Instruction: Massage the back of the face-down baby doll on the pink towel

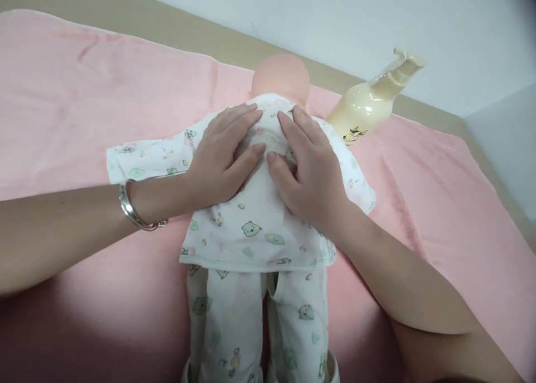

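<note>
A baby doll (251, 249) in a printed white shirt and matching trousers lies stretched out on a pink blanket (62, 104), its smooth bald head (280, 76) toward the far edge. The left hand (221, 154) and the right hand (312, 171) lie on the upper part of the shirt, directly over the doll's torso. Their fingers (240, 118) are extended and slightly curved, the thumbs spread away from them; they rest on the cloth and grip nothing. The fingertips reach almost to the collar, just below the head, and the two thumb tips nearly meet at the middle. A silver bracelet (127, 201) circles the left wrist.

Beyond the doll's right-hand sleeve, a cream-coloured pump bottle (364, 106) with a cow cartoon appears tilted; whether that colour belongs to its contents cannot be told. Tan tabletop (167, 20) shows past the blanket.
</note>
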The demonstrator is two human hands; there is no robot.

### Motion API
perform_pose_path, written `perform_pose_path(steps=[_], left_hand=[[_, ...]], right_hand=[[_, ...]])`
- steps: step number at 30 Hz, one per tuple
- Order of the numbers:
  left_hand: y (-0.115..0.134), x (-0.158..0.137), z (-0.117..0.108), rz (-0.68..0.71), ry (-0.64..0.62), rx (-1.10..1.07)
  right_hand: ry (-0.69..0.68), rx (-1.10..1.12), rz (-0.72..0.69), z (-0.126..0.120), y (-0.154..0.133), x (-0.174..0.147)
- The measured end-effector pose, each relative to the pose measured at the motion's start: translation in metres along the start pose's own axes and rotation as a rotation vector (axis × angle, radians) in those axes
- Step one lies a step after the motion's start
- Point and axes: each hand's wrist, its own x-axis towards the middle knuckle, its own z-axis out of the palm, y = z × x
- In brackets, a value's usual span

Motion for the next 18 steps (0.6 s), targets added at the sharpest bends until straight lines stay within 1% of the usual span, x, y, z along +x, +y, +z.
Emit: perform_pose_path(steps=[7,12,18], left_hand=[[0.0,0.0,-0.001,-0.021,-0.005,-0.009],[-0.004,0.0,0.0,0.05,0.023,0.036],[-0.008,0.002,0.001,0.127,0.027,0.044]], right_hand=[[-0.024,-0.006,0.02,-0.003,-0.004,0.001],[-0.06,-0.013,0.053,-0.006,-0.008,0.003],[-0.059,-0.038,0.093,-0.011,-0.015,0.005]])
